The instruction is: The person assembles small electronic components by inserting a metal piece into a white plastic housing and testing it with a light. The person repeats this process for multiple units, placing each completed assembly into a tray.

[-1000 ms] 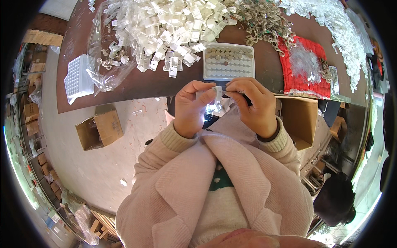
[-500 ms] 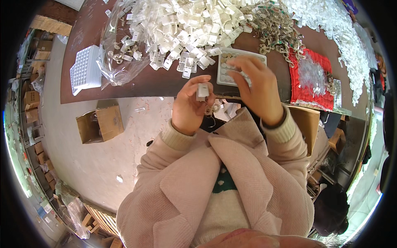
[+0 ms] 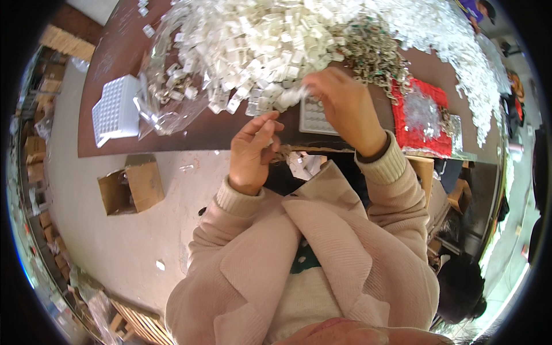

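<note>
My left hand (image 3: 250, 152) is raised in front of the table edge, its thumb and fingers closed. A small loop of thin, pale wire (image 3: 282, 153) sticks out from under these fingers. My right hand (image 3: 348, 109) reaches over the near edge of the pile, fingers pinched together. At its fingertips is a white plastic housing (image 3: 295, 96), smeared by motion. Below and partly behind the right hand lies a white tray (image 3: 313, 122) with round recesses. The large heap of white plastic housings (image 3: 253, 52) spreads across the table beyond both hands.
Stacked white dimpled trays (image 3: 118, 109) and a clear plastic bag (image 3: 167, 118) lie at the left. Tangled wires (image 3: 374, 54), a red padded cloth (image 3: 401, 129) and a heap of clear pieces (image 3: 460, 54) are right. An open cardboard box (image 3: 144, 184) stands on the floor.
The white housing once in my left hand no longer shows there. My right hand has moved up and left from the tray to the pile's edge, with a white housing at its fingertips.
</note>
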Tool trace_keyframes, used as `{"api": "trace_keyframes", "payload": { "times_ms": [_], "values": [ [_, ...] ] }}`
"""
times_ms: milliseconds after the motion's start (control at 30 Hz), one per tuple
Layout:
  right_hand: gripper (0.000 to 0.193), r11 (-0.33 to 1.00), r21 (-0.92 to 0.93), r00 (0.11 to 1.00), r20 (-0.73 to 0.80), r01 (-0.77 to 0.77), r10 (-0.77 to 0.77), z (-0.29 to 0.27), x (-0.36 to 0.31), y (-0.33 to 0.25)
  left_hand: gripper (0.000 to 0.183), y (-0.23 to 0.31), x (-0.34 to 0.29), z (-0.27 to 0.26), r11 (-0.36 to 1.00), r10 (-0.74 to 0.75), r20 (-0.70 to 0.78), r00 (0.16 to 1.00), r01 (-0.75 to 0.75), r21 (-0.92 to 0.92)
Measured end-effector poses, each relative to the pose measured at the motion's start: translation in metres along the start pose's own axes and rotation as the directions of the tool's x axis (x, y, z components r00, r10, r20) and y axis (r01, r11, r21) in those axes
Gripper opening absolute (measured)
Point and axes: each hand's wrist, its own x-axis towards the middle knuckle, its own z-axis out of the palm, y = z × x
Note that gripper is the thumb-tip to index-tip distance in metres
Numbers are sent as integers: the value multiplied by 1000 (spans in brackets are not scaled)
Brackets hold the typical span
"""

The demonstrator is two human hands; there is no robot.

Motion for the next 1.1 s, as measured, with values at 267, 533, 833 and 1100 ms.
{"api": "trace_keyframes", "payload": {
  "times_ms": [267,533,833,1100],
  "values": [
    [18,922,373,980,193,-109,37,-25,-47,-14,22,-1,-12,7,951,-293,215,932,262,162],
    [16,947,41,922,-219,-318,319,-47,-22,101,21,-16,-8,12,980,-156,239,958,180,-84],
    [16,917,-214,939,-148,-335,309,-8,14,148,19,-13,-7,9,982,-136,187,973,157,-104],
    [14,778,514,791,-273,-361,548,-72,-29,132,25,-19,-4,14,983,-145,197,970,163,-79]
  ]
}}
